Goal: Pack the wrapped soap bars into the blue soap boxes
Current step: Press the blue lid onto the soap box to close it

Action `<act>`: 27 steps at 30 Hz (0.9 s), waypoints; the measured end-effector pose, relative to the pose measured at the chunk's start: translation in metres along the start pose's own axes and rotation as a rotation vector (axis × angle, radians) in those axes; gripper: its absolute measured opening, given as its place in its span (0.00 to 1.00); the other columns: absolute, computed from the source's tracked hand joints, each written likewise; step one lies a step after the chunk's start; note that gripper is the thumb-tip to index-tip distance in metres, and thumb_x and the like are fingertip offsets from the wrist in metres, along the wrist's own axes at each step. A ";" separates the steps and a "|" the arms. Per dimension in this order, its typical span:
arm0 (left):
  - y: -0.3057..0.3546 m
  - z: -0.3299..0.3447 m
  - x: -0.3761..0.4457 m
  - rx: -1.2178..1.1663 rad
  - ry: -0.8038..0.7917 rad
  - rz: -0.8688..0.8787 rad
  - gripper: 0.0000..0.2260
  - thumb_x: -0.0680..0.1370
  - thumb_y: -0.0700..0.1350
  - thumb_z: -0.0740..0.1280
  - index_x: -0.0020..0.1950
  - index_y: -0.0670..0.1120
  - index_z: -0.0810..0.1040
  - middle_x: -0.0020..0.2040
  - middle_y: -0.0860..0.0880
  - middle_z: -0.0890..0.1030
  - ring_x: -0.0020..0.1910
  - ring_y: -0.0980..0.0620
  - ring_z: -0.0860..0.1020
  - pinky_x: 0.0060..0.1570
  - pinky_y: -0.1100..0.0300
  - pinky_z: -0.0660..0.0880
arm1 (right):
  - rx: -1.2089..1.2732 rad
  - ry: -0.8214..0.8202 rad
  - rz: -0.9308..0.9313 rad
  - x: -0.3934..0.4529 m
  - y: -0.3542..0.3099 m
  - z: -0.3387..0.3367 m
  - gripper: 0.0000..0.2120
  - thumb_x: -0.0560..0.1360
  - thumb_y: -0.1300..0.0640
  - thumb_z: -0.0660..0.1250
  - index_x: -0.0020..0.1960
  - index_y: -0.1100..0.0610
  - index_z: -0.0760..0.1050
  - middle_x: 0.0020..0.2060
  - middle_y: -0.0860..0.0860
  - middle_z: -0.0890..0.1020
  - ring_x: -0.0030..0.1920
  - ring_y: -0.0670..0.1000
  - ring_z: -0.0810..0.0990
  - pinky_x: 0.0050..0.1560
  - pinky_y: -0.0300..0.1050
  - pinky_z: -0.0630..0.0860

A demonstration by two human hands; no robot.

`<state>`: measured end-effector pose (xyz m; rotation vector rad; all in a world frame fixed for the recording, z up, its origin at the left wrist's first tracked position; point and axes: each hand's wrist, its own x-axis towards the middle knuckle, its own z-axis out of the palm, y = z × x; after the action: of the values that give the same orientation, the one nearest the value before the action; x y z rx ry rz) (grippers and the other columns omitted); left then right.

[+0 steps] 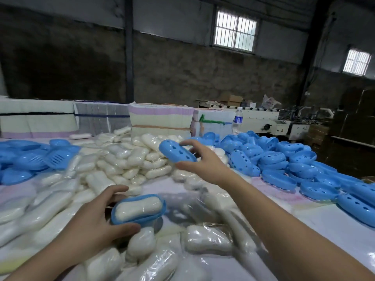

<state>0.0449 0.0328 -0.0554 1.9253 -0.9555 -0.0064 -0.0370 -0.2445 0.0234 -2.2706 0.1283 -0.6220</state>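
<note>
Wrapped soap bars (207, 238) lie loose in clear film across the near part of the table (316, 218), some overlapping one another. Just beyond them the left hand (95, 216) grips a blue soap box base (121, 220) by its near end, thumb curled under the rim and fingers over the far side; one wrapped bar (139, 207) sits inside that base, filling it. Farther out, the right hand (203, 161) holds a blue perforated lid (176, 152) raised above the table, thumb below and fingers curled over its top edge, its pierced side turned toward the camera. Behind both hands a large heap of wrapped bars (125, 157) covers the middle of the table. Blue box bases with slotted trays (36, 157) are piled on the left, and blue perforated lids (284, 159) on the right. At the far edge stand stacked bundles of flat paper (160, 120) and a water bottle (237, 120).
</note>
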 end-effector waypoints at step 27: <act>0.001 -0.005 0.002 -0.147 0.055 -0.110 0.40 0.49 0.61 0.82 0.59 0.65 0.73 0.46 0.60 0.84 0.45 0.60 0.84 0.40 0.67 0.78 | -0.020 -0.412 -0.225 -0.042 -0.016 0.062 0.27 0.65 0.43 0.73 0.63 0.33 0.73 0.62 0.39 0.75 0.61 0.41 0.75 0.58 0.45 0.76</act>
<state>0.0470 0.0351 -0.0515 1.8304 -0.7897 -0.0854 -0.0459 -0.1807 -0.0182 -2.4002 -0.3262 -0.2531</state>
